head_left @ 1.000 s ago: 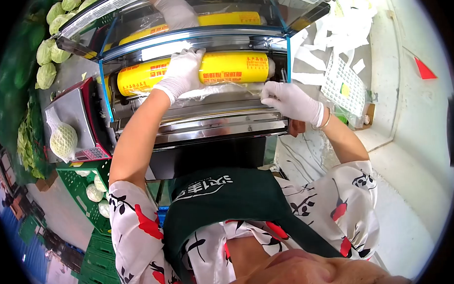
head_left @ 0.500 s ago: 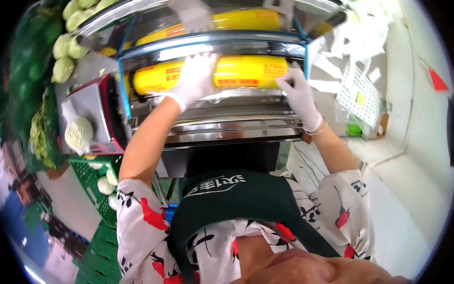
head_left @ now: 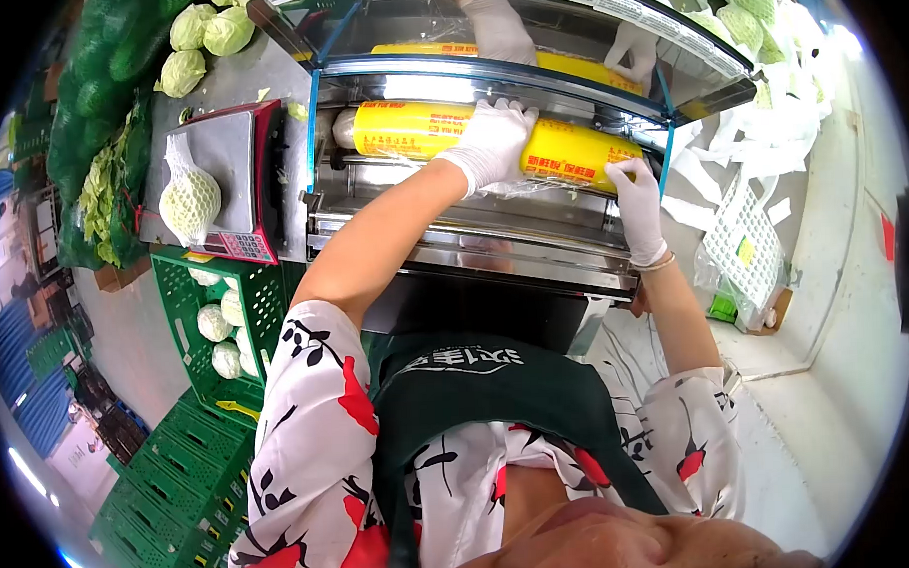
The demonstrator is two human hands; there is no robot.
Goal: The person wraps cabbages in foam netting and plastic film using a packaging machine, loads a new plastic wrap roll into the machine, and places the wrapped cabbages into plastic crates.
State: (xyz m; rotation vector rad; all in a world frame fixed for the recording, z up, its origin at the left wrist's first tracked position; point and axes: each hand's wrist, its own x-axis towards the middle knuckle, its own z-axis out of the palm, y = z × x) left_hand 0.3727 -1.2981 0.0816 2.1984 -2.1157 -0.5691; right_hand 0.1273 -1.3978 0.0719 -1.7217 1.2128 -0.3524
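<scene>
A yellow roll of film (head_left: pixel 409 128) with red print lies across a metal wrapping machine (head_left: pixel 453 234). My left hand (head_left: pixel 495 142), in a white glove, rests over the roll's middle with its fingers curved round the far side. Loose clear film shows under that wrist. At the roll's right end, my gloved right hand (head_left: pixel 634 203) has thumb and forefinger pinched together against the roll's near edge. Whatever lies between those fingertips is too small to make out. A shiny panel behind the roll mirrors both hands.
On the left, a scale (head_left: pixel 236 181) holds a netted white item (head_left: pixel 189 198). Green crates (head_left: pixel 190 313) stand below, one holding wrapped round vegetables. Cabbages (head_left: pixel 227 32) lie at the upper left. White foam nets (head_left: pixel 743 234) and a small box (head_left: pixel 778 308) are at the right.
My right hand has moved from in front of the machine up to the roll's right end. The left hand stays on the roll. The whole view has shifted and tilted.
</scene>
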